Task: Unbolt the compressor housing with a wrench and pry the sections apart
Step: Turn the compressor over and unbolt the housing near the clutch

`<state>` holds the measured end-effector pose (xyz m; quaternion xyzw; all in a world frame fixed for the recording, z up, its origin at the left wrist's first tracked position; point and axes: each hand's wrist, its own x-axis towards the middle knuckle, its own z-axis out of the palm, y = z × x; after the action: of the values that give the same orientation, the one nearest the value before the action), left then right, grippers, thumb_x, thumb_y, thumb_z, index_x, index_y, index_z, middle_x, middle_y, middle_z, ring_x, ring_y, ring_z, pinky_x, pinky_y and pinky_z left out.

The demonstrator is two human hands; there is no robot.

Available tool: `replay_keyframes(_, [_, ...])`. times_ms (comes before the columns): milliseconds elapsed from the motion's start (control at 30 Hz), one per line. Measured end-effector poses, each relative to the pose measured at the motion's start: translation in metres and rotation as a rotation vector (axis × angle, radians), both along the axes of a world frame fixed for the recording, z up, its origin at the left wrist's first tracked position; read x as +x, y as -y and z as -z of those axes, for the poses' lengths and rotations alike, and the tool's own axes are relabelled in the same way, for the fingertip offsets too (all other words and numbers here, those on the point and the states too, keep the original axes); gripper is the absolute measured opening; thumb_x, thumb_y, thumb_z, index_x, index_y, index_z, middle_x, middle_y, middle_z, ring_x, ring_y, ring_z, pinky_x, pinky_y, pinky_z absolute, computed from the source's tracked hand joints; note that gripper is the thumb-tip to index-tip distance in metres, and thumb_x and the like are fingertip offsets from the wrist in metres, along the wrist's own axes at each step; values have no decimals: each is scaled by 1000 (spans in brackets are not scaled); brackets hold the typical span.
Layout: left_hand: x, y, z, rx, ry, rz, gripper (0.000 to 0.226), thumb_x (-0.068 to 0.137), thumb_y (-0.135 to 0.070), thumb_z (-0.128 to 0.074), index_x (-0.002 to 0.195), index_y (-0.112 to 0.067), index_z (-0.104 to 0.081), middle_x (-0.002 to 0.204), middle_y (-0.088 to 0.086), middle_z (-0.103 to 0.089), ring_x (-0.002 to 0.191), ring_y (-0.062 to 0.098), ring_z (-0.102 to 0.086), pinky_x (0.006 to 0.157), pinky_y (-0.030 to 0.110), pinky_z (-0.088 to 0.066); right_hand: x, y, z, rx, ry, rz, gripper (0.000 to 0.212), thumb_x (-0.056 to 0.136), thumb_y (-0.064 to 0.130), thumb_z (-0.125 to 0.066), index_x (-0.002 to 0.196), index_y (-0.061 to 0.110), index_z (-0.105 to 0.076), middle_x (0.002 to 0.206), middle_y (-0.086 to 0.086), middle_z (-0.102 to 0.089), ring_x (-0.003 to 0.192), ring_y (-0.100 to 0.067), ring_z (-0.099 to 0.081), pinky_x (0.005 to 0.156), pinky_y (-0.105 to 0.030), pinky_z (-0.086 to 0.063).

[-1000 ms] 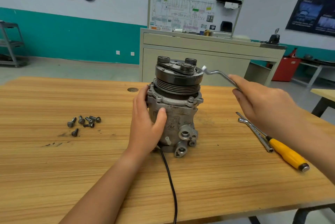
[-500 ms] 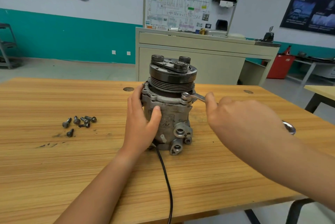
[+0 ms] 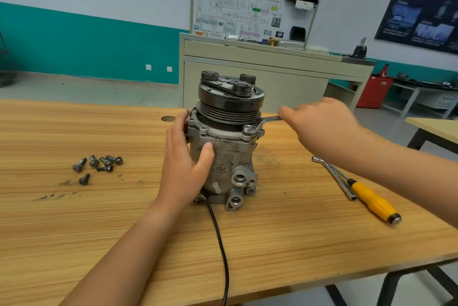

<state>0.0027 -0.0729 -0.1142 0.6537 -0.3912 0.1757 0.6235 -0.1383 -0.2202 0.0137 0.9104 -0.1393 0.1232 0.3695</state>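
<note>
Nearest, one black cable (image 3: pixel 221 251) runs across the wooden table (image 3: pixel 74 231) and ends at the foot of the compressor housing (image 3: pixel 224 157), which stands upright on the tabletop. The left hand (image 3: pixel 184 164) grasps that housing from its left side, thumb pressed on the front face and fingers wrapped round towards the back, up to the flange.

Just right of this grip, at the flange's front right corner, the ring end of one wrench (image 3: pixel 266 121) sits over one bolt (image 3: pixel 247 128). The right hand (image 3: pixel 319 127) is clenched round the wrench's shank, which leads away to the right from the bolt, below the black grooved pulley (image 3: pixel 230 105) that tops the compressor.

Well to the left of the left hand's hold, six loose bolts (image 3: pixel 99 164) lie in a small scatter on the table. Below and right of the right hand's hold lie two more tools side by side: one yellow-handled screwdriver (image 3: pixel 371 200) and one metal socket bar (image 3: pixel 344 185).

Beyond the table stands one beige cabinet (image 3: pixel 272 82) carrying one wiring-diagram board (image 3: pixel 247 8).
</note>
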Motion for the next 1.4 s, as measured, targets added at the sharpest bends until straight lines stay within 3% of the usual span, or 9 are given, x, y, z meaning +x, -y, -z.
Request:
replay_keyframes(167, [1, -3, 0, -2, -20, 13, 62, 79, -46, -50, 127, -57, -12, 124, -34, -31, 119, -17, -32, 90, -5, -24, 34, 24, 21, 16, 299, -360, 26, 60, -23, -60, 78, -5, -64, 64, -17, -64, 54, -28, -61, 71, -46, -53])
replay_keyframes(400, [2, -1, 1, 0, -21, 2, 61, 78, -47, -48, 125, -58, -11, 124, -38, -26, 119, -20, -28, 93, -1, -24, -15, 16, 22, 462, 586, -392, 33, 92, 8, -52, 124, 2, -53, 65, -11, -60, 51, -28, -54, 46, -30, -40])
replay_keyframes(533, [1, 0, 1, -2, -19, 4, 60, 80, -43, -49, 126, -55, -13, 123, -36, -28, 118, -18, -31, 93, 1, -25, -45, -3, 20, 287, 377, -276, 38, 88, 3, -56, 126, 4, -53, 69, -15, -59, 49, -33, -53, 41, -34, -42])
replay_keyframes(633, [1, 0, 2, -1, -26, -4, 61, 81, -38, -51, 129, -50, -14, 123, -32, -30, 117, -15, -33, 92, 1, -25, -43, -12, 19, 223, 187, -86, 47, 97, 14, -39, 141, 23, -29, 88, -1, -58, 71, -24, -57, 48, -29, -40])
replay_keyframes(700, [1, 0, 2, -3, -21, -2, 61, 82, -37, -51, 129, -49, -14, 123, -34, -29, 117, -18, -31, 91, -3, -24, -42, -18, 19, 194, 96, -29, 48, 98, 17, -33, 143, 28, -17, 76, 6, -42, 65, -17, -47, 43, -26, -28])
replay_keyframes(867, [2, 1, 3, -7, -24, -5, 61, 82, -36, -51, 131, -46, -15, 123, -36, -27, 117, -21, -29, 92, -3, -24, -42, -57, 9, 146, -40, 96, 50, 90, 0, -37, 136, 10, -20, 65, -1, -23, 47, -14, -25, 39, -25, -17])
replay_keyframes(1100, [0, 1, 2, -2, -15, -24, 61, 82, -36, -50, 132, -45, -16, 126, -31, -28, 125, -5, -31, 100, 11, -25, -38, -68, 5, 45, -145, -15, 62, 86, -11, -23, 143, -3, 0, 68, -5, -22, 52, -18, -27, 40, -26, -23])
replay_keyframes(1267, [-1, 1, 1, 7, 0, -29, 60, 83, -34, -50, 133, -41, -17, 127, -30, -28, 126, -4, -30, 105, 22, -27, -30, -11, -2, -15, -88, -27, 59, 89, 6, -48, 138, 13, -17, 74, 0, -32, 67, -16, -38, 42, -23, -21])
replay_keyframes(1400, [0, 0, 1, 1, 0, -32, 61, 83, -34, -50, 134, -40, -18, 130, -22, -31, 127, -1, -31, 105, 19, -28, -3, 35, 20, 26, 172, -338, 37, 67, -16, -68, 101, -3, -63, 62, -11, -57, 48, -24, -50, 40, -26, -40])
